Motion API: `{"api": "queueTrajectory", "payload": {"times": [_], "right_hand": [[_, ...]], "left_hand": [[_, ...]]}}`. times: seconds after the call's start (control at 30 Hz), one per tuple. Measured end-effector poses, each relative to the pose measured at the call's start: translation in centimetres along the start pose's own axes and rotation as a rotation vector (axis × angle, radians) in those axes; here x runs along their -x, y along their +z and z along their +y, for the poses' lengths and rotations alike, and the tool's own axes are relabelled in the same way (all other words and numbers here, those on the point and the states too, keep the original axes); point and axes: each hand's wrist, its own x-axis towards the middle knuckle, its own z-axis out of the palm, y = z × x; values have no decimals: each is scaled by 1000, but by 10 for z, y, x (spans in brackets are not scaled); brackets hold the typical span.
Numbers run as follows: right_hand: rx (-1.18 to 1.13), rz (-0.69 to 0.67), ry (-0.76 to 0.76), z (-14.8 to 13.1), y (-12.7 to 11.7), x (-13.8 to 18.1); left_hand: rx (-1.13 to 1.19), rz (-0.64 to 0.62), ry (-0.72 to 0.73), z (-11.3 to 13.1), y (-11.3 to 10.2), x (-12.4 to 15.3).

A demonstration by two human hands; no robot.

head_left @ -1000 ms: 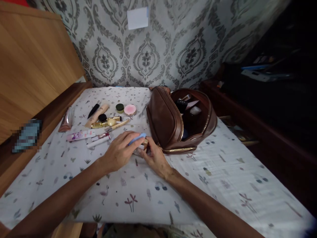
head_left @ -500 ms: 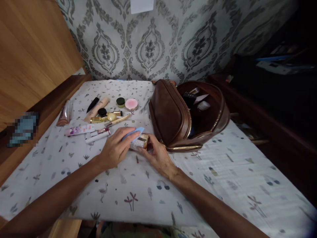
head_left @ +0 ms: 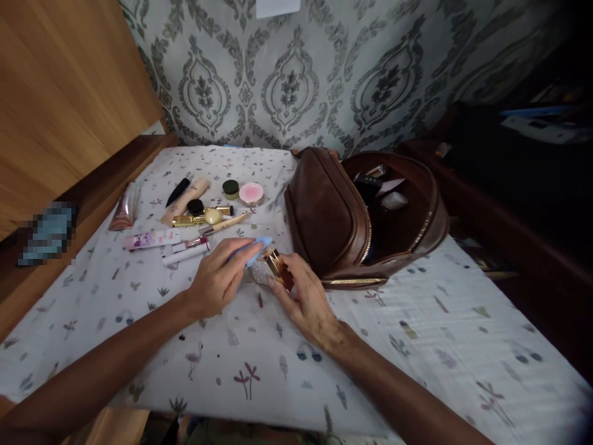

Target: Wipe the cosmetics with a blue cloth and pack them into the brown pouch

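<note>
The small glittery, gold-ended item [head_left: 274, 264] is just in front of the brown bag [head_left: 319, 216], partly covered by fingers; its kind is hard to make out. Its gold end is tilted more than half a second ago. The right hand [head_left: 303, 296] grips it narrowly; the left hand [head_left: 217, 275], fingers curled, holds a blue cloth [head_left: 263, 241] beside it, contact unclear. The bag's depths are dark.

On my feed I see patterned wallpaper [head_left: 290, 86] behind, a white paper [head_left: 278, 7] on it, and a wood panel [head_left: 69, 80] at left.
</note>
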Motion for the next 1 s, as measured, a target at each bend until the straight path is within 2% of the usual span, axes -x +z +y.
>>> {"api": "queueTrajectory", "payload": {"times": [0.37, 0.63, 0.77, 0.87, 1.0], "right_hand": [[-94, -53, 226, 14, 18, 4], [-80, 31, 158, 7, 8, 2], [-48, 26, 73, 7, 8, 1], [-23, 19, 51, 9, 8, 2], [-3, -7, 50, 9, 9, 3]], "left_hand": [[102, -10, -179, -12, 7, 4], [229, -19, -343, -22, 15, 7], [235, 40, -417, -24, 14, 6], [170, 88, -384, -18, 10, 4], [65, 125, -187, -5, 4, 1]]}}
